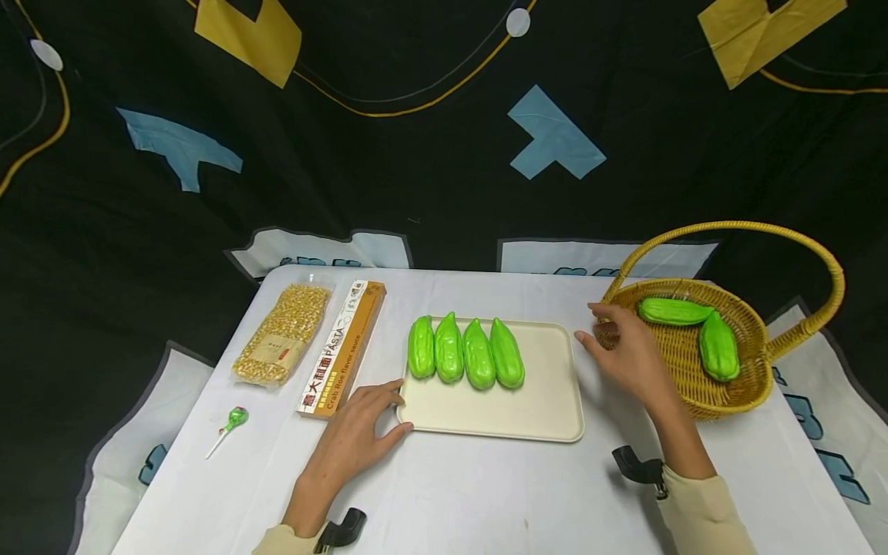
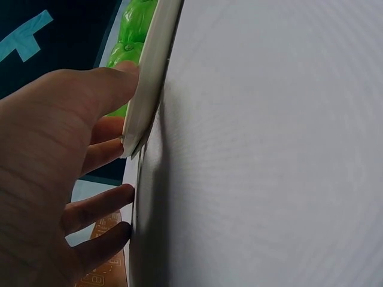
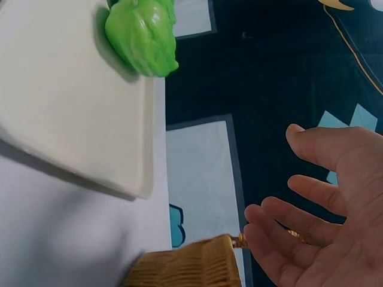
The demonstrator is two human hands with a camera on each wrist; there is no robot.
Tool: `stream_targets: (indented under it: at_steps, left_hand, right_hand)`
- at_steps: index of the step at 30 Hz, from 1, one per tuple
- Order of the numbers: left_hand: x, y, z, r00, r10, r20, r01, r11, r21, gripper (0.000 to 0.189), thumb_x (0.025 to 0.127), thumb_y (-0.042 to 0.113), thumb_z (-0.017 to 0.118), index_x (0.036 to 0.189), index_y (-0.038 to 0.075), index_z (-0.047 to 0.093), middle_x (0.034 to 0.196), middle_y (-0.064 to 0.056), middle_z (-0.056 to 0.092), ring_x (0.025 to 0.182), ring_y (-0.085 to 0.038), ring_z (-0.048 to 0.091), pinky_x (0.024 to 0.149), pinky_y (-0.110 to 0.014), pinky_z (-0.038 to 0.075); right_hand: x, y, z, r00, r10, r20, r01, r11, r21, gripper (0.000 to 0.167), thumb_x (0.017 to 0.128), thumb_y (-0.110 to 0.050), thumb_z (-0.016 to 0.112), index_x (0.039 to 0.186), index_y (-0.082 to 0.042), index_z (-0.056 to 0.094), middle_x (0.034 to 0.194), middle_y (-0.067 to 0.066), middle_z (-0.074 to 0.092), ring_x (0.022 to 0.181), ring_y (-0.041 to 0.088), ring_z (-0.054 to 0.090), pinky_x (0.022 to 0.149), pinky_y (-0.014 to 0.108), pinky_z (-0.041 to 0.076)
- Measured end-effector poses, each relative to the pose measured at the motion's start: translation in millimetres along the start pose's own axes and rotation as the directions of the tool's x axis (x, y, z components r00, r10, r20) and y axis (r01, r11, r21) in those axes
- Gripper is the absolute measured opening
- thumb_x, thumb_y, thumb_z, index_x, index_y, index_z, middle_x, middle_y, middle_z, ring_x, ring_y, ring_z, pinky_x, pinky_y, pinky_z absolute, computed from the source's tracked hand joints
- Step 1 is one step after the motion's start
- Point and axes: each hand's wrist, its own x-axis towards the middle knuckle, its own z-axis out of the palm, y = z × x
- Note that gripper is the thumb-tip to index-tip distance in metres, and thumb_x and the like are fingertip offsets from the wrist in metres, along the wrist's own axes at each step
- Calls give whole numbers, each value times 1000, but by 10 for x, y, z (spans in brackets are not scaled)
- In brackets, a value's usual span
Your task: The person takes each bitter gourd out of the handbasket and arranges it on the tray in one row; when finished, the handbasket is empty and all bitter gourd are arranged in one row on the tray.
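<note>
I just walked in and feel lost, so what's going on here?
A person's left grip touches the left edge of a cream rectangular tray, where four glossy green ribbed gourd-like pieces lie side by side toward the far left. The right grip holds nothing and is by the left side of a yellow-brown woven basket with a hooped handle. Two similar green pieces lie in it.

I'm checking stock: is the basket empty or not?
Not empty: the basket has two green vegetables inside, visible in the head view.
</note>
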Motion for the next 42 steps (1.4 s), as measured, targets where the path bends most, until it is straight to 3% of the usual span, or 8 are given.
stream_targets:
  at_steps: [12, 22, 42]
  left_hand:
    - [1, 5, -6, 1000, 5, -6, -5, 1000, 5, 36, 88, 37, 91, 113, 17, 75, 149, -3, 66, 132, -28, 64, 114, -46, 53]
    - [0, -5, -1, 1000, 13, -8, -13, 1000, 8, 36, 89, 38, 90, 114, 17, 75, 149, -3, 66, 129, -27, 65, 112, -46, 55]
    - [9, -14, 6, 1000, 11, -7, -11, 1000, 5, 36, 88, 38, 91, 113, 17, 75, 149, -3, 67, 129, -26, 65, 111, -46, 55]
  right_hand:
    - [-55, 105, -183, 1000, 20, -22, -19, 1000, 14, 51, 103, -24, 75, 145, 1, 60, 137, 26, 66, 118, 46, 68, 96, 65, 60]
    - [-107, 221, -280, 999, 31, -34, -32, 999, -16, 52, 103, -28, 75, 146, -1, 61, 142, 25, 64, 117, 47, 68, 96, 67, 57]
    - [-209, 473, -499, 990, 139, -27, -140, 988, -57, 60, 106, -36, 70, 152, -1, 56, 143, 28, 62, 125, 49, 62, 101, 70, 54]
